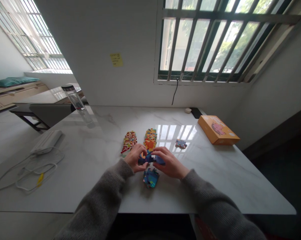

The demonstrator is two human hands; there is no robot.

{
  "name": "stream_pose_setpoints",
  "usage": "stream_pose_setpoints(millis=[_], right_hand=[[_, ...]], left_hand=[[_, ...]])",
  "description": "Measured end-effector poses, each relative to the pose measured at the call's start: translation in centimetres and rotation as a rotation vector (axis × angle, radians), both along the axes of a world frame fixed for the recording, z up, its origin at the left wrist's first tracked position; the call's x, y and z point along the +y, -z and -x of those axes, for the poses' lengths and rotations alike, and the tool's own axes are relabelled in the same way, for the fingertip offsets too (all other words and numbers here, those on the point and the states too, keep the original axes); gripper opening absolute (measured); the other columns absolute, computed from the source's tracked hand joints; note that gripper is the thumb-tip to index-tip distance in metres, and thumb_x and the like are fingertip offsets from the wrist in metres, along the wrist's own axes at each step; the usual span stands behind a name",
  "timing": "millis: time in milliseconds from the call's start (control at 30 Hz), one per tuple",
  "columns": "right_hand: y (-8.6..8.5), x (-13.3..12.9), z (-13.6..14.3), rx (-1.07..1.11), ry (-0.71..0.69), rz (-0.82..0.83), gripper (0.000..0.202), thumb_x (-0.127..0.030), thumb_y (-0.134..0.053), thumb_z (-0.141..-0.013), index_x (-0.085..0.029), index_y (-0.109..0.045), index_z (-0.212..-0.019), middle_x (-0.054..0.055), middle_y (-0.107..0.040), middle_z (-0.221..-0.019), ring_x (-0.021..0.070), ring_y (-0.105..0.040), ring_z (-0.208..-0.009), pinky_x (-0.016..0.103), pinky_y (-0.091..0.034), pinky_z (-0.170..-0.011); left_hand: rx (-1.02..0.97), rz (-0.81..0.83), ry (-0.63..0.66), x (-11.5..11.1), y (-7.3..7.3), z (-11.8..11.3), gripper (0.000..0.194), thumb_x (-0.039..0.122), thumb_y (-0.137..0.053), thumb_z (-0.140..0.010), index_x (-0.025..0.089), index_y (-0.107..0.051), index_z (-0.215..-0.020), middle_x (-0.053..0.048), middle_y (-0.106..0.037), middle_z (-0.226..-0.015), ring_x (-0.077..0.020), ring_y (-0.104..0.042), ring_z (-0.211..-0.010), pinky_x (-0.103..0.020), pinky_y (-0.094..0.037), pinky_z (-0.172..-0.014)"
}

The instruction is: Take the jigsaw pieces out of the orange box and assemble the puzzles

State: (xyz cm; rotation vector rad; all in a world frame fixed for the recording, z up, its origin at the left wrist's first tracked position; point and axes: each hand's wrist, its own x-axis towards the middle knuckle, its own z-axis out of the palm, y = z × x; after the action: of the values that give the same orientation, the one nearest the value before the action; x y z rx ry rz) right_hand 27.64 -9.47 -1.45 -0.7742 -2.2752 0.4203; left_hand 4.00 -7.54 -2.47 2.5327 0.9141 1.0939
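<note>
My left hand (pixel 136 158) and my right hand (pixel 169 162) meet over the middle of the table, each closed on dark blue jigsaw puzzle pieces (pixel 148 159). Fingers cover part of these pieces, so whether they are interlocked I cannot tell. Just below my hands lies a small stack of blue-green puzzle pieces (pixel 151 177). Beyond my left hand is a row of overlapping red and white pieces (pixel 129 141). A second row of orange and yellow pieces (pixel 150 138) runs beside it, its near end close to my fingertips. Farther right, a few pale blue pieces (pixel 181 143) lie together.
An orange box (pixel 218 130) stands at the right, near a black phone-like object (pixel 196 113) and a small white item (pixel 188 110). At the left are a clear bottle (pixel 77 103), a white device (pixel 46 141) and a loose cable (pixel 30 186). The marble-patterned table (pixel 215 186) has a front edge near me.
</note>
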Motion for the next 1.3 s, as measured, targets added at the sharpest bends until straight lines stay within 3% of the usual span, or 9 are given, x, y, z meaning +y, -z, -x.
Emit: stream_pose_setpoints(millis=[233, 400, 733, 967, 1300], right_hand=[[0.2, 0.6, -0.6, -0.031, 0.009, -0.001, 0.026, -0.027, -0.068, -0.090, -0.025, -0.060, -0.115, 0.007, -0.065, -0.119, 0.0241, -0.055, -0.111, 0.044, -0.048, -0.097], [0.1, 1.1, -2.8, -0.052, 0.011, 0.059, 0.020, -0.021, -0.067, -0.089, -0.024, -0.062, -0.108, 0.007, -0.065, -0.115, 0.0236, -0.056, -0.108, 0.043, -0.049, -0.096], [0.7, 1.2, -3.6, -0.206, 0.004, 0.108, 0.023, -0.015, -0.068, -0.083, -0.023, -0.064, -0.103, 0.008, -0.063, -0.113, 0.0239, -0.056, -0.105, 0.043, -0.049, -0.095], [0.7, 1.1, -3.6, -0.180, 0.031, 0.118, 0.030, -0.024, -0.066, -0.087, -0.024, -0.061, -0.117, 0.012, -0.054, -0.126, 0.0262, -0.054, -0.118, 0.046, -0.046, -0.103], [-0.4, 0.4, -2.8, -0.038, 0.058, 0.061, 0.035, -0.022, -0.060, -0.090, -0.025, -0.056, -0.125, 0.012, -0.055, -0.125, 0.0265, -0.053, -0.120, 0.048, -0.047, -0.104]], left_hand=[[0.017, 0.024, 0.007, -0.3, -0.3, -0.5, 0.030, 0.015, -0.064, -0.069, 0.022, -0.046, -0.092, -0.006, -0.056, -0.101, -0.0239, -0.053, -0.099, -0.040, -0.047, -0.092], [0.115, 0.064, -0.096, 0.3, 0.5, 0.7, 0.034, 0.010, -0.058, -0.065, 0.022, -0.048, -0.095, -0.006, -0.055, -0.102, -0.0246, -0.052, -0.098, -0.042, -0.044, -0.095], [0.225, 0.104, -0.074, 0.7, 1.3, 1.5, 0.030, 0.018, -0.063, -0.067, 0.020, -0.051, -0.094, -0.007, -0.053, -0.101, -0.0252, -0.051, -0.096, -0.043, -0.044, -0.094], [0.249, 0.121, -0.076, 1.2, 1.7, 1.7, 0.030, 0.016, -0.061, -0.066, 0.021, -0.050, -0.093, -0.005, -0.056, -0.096, -0.0237, -0.054, -0.092, -0.039, -0.045, -0.089], [0.218, 0.092, -0.091, 1.2, 1.7, 1.6, 0.028, 0.014, -0.063, -0.065, 0.022, -0.050, -0.089, -0.004, -0.058, -0.095, -0.0231, -0.055, -0.091, -0.038, -0.044, -0.086]])
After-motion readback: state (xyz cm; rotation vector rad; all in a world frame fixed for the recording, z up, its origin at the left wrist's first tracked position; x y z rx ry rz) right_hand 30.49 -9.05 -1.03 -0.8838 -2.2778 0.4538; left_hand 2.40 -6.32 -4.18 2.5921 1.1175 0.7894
